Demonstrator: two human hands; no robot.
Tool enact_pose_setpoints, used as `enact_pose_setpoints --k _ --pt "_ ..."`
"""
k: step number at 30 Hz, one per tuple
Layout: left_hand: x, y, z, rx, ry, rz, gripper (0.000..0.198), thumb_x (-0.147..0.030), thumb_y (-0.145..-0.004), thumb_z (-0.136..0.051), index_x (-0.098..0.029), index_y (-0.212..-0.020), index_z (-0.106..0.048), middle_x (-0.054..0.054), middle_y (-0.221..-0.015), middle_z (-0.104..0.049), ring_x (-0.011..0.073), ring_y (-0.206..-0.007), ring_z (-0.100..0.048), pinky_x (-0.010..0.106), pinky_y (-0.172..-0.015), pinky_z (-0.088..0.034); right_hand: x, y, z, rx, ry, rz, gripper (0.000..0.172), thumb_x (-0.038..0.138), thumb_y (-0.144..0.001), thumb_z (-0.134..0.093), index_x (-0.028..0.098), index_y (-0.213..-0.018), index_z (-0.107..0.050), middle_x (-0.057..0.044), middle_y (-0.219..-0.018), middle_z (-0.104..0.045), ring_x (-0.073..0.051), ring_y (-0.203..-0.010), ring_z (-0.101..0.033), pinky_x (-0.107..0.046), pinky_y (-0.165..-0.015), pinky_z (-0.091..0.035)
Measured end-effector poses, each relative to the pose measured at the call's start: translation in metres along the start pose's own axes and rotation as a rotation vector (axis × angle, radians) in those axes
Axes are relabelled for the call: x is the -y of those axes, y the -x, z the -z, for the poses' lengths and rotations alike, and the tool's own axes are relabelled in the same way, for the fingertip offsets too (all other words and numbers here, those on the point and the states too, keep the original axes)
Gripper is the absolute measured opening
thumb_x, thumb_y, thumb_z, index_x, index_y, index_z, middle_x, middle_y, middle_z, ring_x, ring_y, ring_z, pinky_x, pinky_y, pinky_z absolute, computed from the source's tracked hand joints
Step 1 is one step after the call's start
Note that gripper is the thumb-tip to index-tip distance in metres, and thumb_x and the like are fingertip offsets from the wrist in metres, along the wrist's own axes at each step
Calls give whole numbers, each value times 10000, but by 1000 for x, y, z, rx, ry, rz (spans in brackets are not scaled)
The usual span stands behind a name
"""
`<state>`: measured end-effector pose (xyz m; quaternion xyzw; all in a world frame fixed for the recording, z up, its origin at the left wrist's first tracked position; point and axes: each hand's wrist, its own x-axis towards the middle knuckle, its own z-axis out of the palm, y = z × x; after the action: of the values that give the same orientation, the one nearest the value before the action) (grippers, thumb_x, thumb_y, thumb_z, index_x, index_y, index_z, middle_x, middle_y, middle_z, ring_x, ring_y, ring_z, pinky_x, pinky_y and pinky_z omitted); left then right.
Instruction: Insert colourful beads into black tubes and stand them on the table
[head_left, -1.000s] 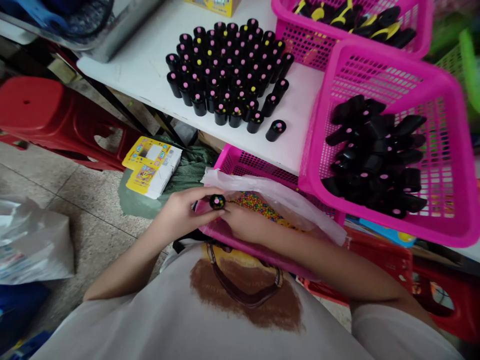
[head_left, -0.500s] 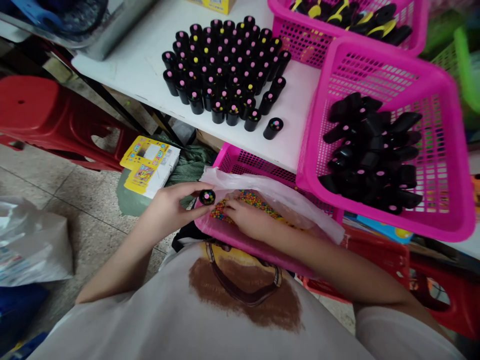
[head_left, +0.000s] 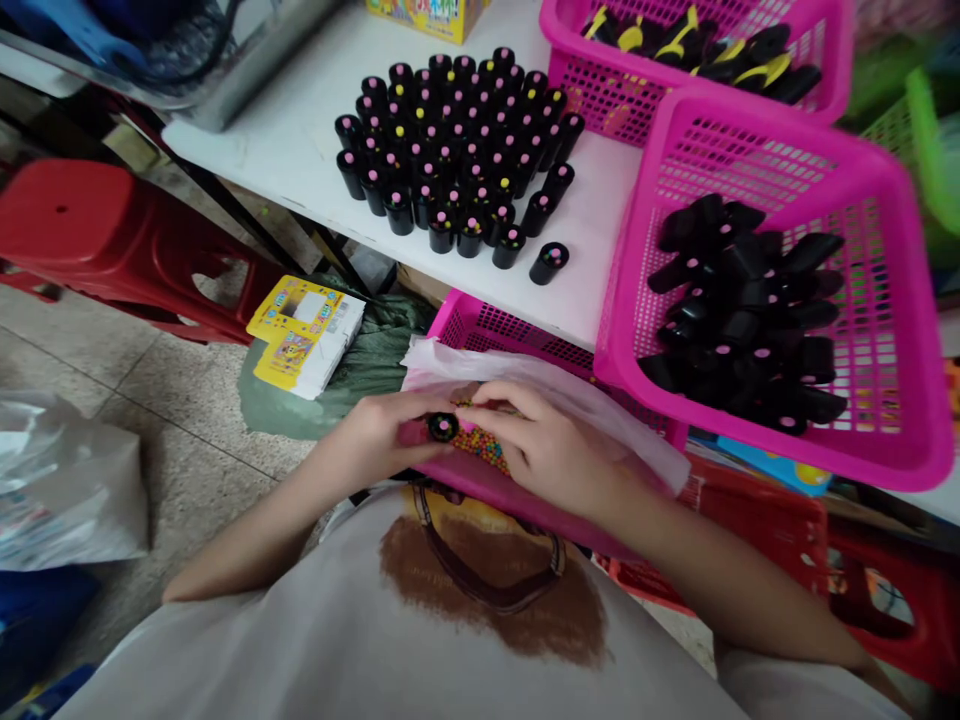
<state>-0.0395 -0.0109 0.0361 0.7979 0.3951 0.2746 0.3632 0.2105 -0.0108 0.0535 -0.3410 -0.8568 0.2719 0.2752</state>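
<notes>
Head view: has just lifted right hand (head_left: 551,450) out of the coloured beads (head_left: 487,448), bringing fingertips beside the black cup (head_left: 442,427). Curls that grip inward; cannot tell whether fully closed or on a bead. With left hand (head_left: 375,430), holds the cup above the beads' left end, grip closed between thumb and fingers, pink-dotted end up. Looks like a switch from bead-picking to cup work.

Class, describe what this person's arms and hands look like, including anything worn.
Both the left hand and the right hand are bare; no gloves or watch can be seen. The forearms are uncovered too. Short, loose, pale grey sleeves belong to a matching shirt, printed in front with a big brown patch.
</notes>
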Motion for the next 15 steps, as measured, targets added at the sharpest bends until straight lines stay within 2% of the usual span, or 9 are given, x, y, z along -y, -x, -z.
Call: enact_pose_setpoints --k 3,6,9,11,15 --pt "1 -5 -12 21 34 2 326 -195 -872 -800 -189 -1195 -757 62 -1120 -823 196 -974 -799 282 -903 -645 5 -2 -1 -19 68 64 387 59 -1044 -407 133 -1163 -767 -120 -1130 -733 -203 -1111 -683 -350 -1009 -597" --pt "1 -8 -15 46 54 20 331 -195 -873 -796 -201 -1202 -757 63 -1170 -814 207 -1024 -794 308 -945 -642 6 0 5 -27 72 42 399 32 -1024 -412 161 -1175 -757 -103 -1145 -736 -202 -1119 -686 -368 -1013 -599" --pt "-6 -12 -7 47 38 21 364 -218 -884 -798 -217 -1245 -746 53 -1215 -803 201 -1062 -785 321 -1009 -622 2 9 16 -31 36 -35 426 0 -977 -440 196 -1187 -754 -97 -1181 -724 -211 -1137 -691 -404 -1020 -600" --pt "-14 -19 4 17 -9 7 342 -238 -892 -801 -217 -1230 -751 42 -1167 -813 181 -1017 -786 289 -973 -624 -3 17 19 -14 5 -96 454 -27 -939 -446 204 -1171 -761 -96 -1206 -717 -209 -1146 -693 -397 -1014 -601" --pt "-27 -58 22 -161 -190 -73 296 -283 -906 -803 -191 -1184 -762 59 -1140 -784 173 -1009 -754 279 -948 -604 -16 29 8 161 -37 -240 479 -73 -871 -490 201 -1142 -775 -98 -1246 -712 -208 -1174 -685 -377 -1030 -583"
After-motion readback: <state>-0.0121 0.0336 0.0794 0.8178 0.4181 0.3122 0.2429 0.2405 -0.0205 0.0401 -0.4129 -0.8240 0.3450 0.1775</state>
